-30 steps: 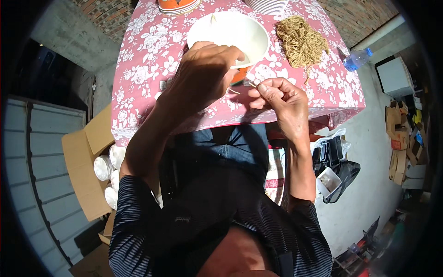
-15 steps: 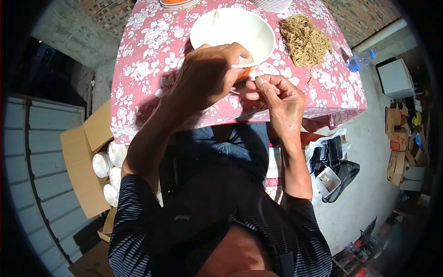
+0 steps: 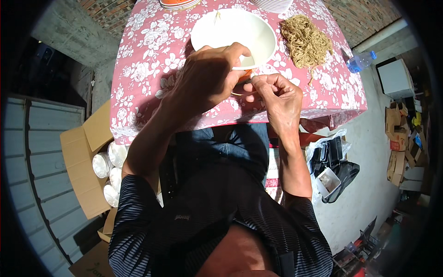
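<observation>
A deep white bowl [image 3: 221,32], orange on its outer side, stands tilted on the table in front of me. My left hand [image 3: 214,67] is closed on its near rim, fingers inside the wall and thumb outside. Close beside it, my right hand [image 3: 279,94] pinches a thin tan piece of twine against the bowl's near side. A short loop of the twine [image 3: 237,94] shows between the two hands; the fingertips hide the rest. Another small tuft of twine [image 3: 217,17] sticks out inside the bowl's far wall.
A tangled heap of tan twine [image 3: 305,41] lies to the right on the pink floral tablecloth [image 3: 147,69]. Stacked bowls [image 3: 180,3] and white dishes [image 3: 272,3] stand at the far edge. A plastic bottle [image 3: 361,62] is off to the right, and an open carton [image 3: 85,161] sits at my left.
My right hand has shifted slightly left, its thumb and finger closing nearer the bowl. The twine loop between the hands shows more. My left hand keeps its grip on the rim.
</observation>
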Tool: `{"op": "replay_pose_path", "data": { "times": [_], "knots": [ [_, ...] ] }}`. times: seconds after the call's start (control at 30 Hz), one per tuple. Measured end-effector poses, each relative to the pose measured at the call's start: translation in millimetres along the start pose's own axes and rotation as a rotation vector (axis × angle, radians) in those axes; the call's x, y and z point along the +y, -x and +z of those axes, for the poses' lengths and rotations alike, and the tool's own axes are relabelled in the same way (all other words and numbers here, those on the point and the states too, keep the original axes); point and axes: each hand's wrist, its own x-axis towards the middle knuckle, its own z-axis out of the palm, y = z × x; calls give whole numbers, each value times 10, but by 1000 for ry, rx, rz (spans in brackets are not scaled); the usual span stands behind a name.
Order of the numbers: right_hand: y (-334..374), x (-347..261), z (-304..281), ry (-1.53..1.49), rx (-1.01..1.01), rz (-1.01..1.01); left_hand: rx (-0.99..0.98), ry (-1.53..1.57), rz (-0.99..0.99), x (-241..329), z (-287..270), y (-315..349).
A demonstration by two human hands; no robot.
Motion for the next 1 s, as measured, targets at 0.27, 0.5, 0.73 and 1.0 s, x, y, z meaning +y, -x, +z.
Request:
{"op": "replay_pose_path", "data": {
  "times": [0.27, 0.5, 0.73, 1.0],
  "knots": [
    [-34, -26, 18, 24, -7, 11, -8, 15, -20, -3, 10, -5],
    [-61, -41, 25, 47, -13, -7, -174, 143, -69, 39, -109, -78],
    [-67, -10, 37, 64, -46, -25, -217, -40, 122, -182, -45, -173],
    [-41, -33, 41, 23, -48, -18, -228, 55, 214, -235, -28, -274]
  ]
}}
